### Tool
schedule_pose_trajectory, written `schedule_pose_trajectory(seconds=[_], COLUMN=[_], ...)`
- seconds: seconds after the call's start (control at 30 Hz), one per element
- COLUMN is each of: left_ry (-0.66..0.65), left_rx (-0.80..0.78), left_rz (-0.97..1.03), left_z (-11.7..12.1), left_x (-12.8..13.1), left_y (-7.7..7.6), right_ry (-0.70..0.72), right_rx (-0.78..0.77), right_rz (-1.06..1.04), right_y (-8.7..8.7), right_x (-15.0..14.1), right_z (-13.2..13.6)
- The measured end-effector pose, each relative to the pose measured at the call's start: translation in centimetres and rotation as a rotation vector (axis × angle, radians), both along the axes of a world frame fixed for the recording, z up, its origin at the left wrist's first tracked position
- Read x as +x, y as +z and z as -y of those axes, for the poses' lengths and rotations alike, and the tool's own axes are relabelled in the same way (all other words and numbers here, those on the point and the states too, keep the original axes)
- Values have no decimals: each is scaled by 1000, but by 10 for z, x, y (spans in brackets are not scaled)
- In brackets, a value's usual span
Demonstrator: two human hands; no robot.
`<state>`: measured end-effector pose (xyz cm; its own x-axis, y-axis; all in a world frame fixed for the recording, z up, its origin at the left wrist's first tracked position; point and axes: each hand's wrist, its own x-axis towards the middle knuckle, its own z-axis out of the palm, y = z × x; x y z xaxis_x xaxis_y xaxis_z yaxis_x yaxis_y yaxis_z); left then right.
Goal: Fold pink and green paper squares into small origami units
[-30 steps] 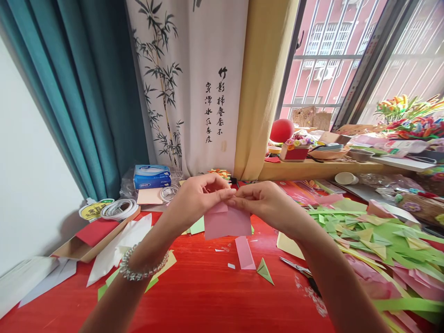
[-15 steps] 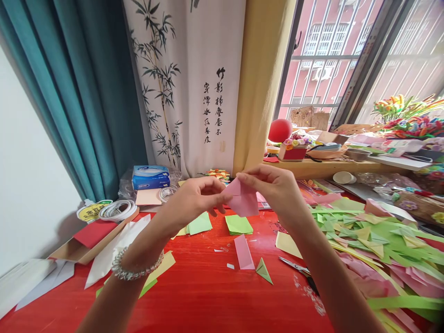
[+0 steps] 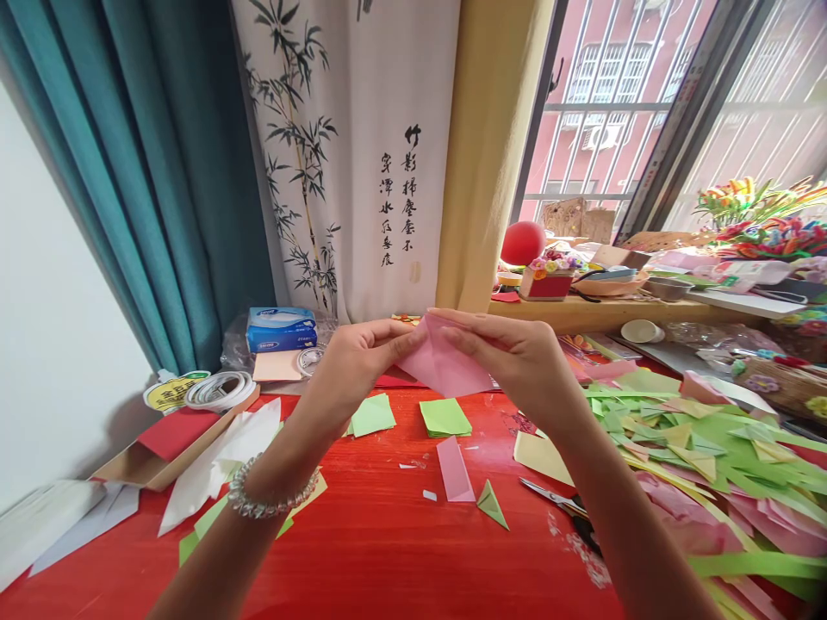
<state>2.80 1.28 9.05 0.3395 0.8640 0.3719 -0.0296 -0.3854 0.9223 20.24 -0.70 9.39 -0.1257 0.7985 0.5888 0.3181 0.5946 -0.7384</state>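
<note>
A piece of pink paper [image 3: 445, 366] is held up above the table between both hands, with a crease running down from its top corner. My left hand [image 3: 371, 353], a clear beaded bracelet [image 3: 268, 491] on its wrist, pinches the paper's left edge. On the other side my right hand [image 3: 507, 349] grips its upper right part between thumb and fingers. Below lie a stack of green paper squares [image 3: 445, 417], a folded pink strip [image 3: 455, 470] and a small folded green triangle [image 3: 492, 505].
Scissors [image 3: 549, 493] lie beside my right forearm. A heap of green, pink and yellow paper pieces [image 3: 672, 430] covers the right side of the red table [image 3: 388, 551]. At left are a cardboard tray [image 3: 161, 469], tape rolls [image 3: 220, 390] and a blue tissue pack [image 3: 282, 327].
My left hand has moved a little and now pinches the pink paper near its top edge. The paper has turned and opened out wider between my hands.
</note>
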Motion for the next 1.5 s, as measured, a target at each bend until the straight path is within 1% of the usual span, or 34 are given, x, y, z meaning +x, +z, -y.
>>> schedule_pose_trajectory(seconds=[0.07,0.13,0.23,0.33,0.4,0.53,0.67,0.77,0.83,0.97,1.03,1.1,1.17,1.23,1.37,1.43,1.5], left_ry=[17,41,38,4,-12,-31,4,30,35,23,34,51,16,6,-38,-42,-35], left_rx=[-2,-12,-21,-35,-36,-22,3,15,9,-7,-9,-17,-57,-77,-98,-82,-42], left_rz=[-17,-50,-84,-117,-134,-161,-198,-191,-187,-202,-206,-202,-225,-269,-354,-411,-490], left_z=[0,1,1,1,2,3,2,1,0,-8,-14,-18,-19,-17,-11,-11,-11], left_x=[-1,-2,-3,-4,-3,-1,-1,-3,-5,-6,-7,-7,-7,-6,-1,0,1], left_y=[1,2,4,5,5,4,3,4,4,2,-4,-16,-33,-53,-89,-101,-107], right_ry=[113,195,253,296,312,302,282,324,372,472,525,573,644,676,673,655,615], right_rx=[-111,-214,-330,-426,-456,-458,-478,-500,-541,-633,-695,-744,-818,-913,-995,-1020,-1048], right_rz=[-23,-93,-179,-207,-193,-91,-48,-96,-149,-316,-402,-473,-513,-523,-494,-428,-370], right_y=[2,3,4,4,4,1,-3,-2,-1,-5,-13,-26,-41,-56,-81,-90,-99], right_x=[2,4,8,10,9,5,3,7,10,10,6,1,-2,-2,4,7,8], right_z=[2,2,2,0,-1,-5,-6,-5,-6,-16,-22,-27,-28,-26,-15,-9,-4])
